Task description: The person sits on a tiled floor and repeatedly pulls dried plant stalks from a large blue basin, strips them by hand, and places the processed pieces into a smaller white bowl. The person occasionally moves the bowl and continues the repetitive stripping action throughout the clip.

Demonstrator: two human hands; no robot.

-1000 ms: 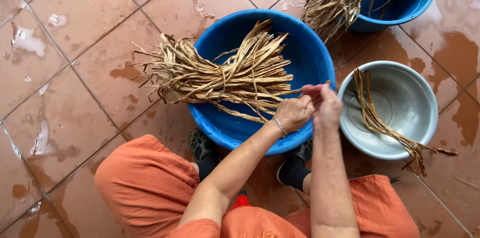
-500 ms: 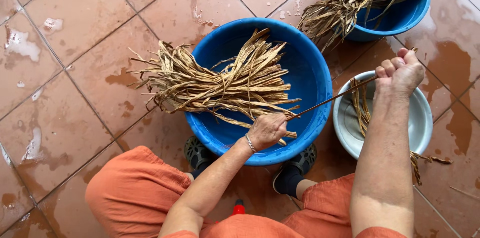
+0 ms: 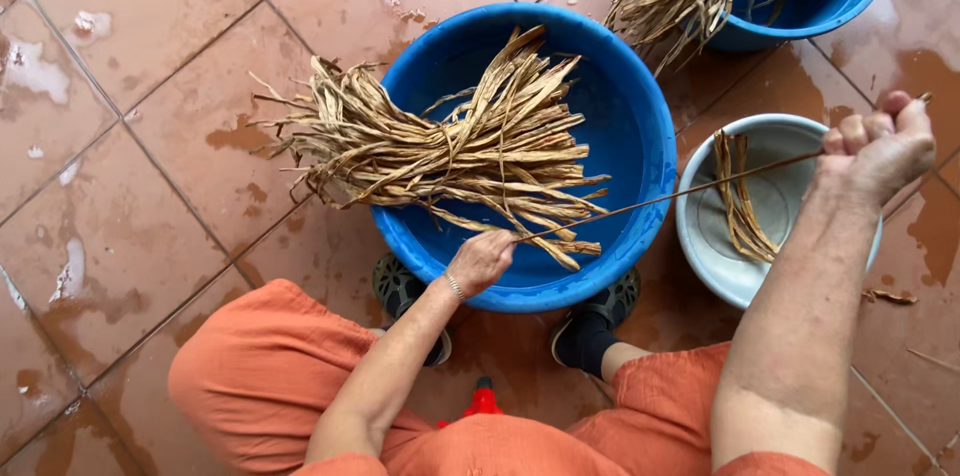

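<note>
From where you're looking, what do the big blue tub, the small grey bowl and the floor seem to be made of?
The big blue tub looks like plastic: even colour, smooth and slightly glossy. The small grey bowl seems to be dull metal, possibly enamelled; its pale rim leaves that open. The floor is reddish-brown tile, probably fired clay, with straight grout lines and wet patches.

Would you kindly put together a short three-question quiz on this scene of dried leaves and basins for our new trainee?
1. True or false: the thin strip is stretched between the left hand and the right hand.
2. Multiple choice: the bundle of dried leaves lies across which container? A) the large blue basin B) the grey bowl C) the far blue basin
3. Fill in: the grey bowl holds a few loose ____.

Key: 1 true; 2 A; 3 strips.
</note>
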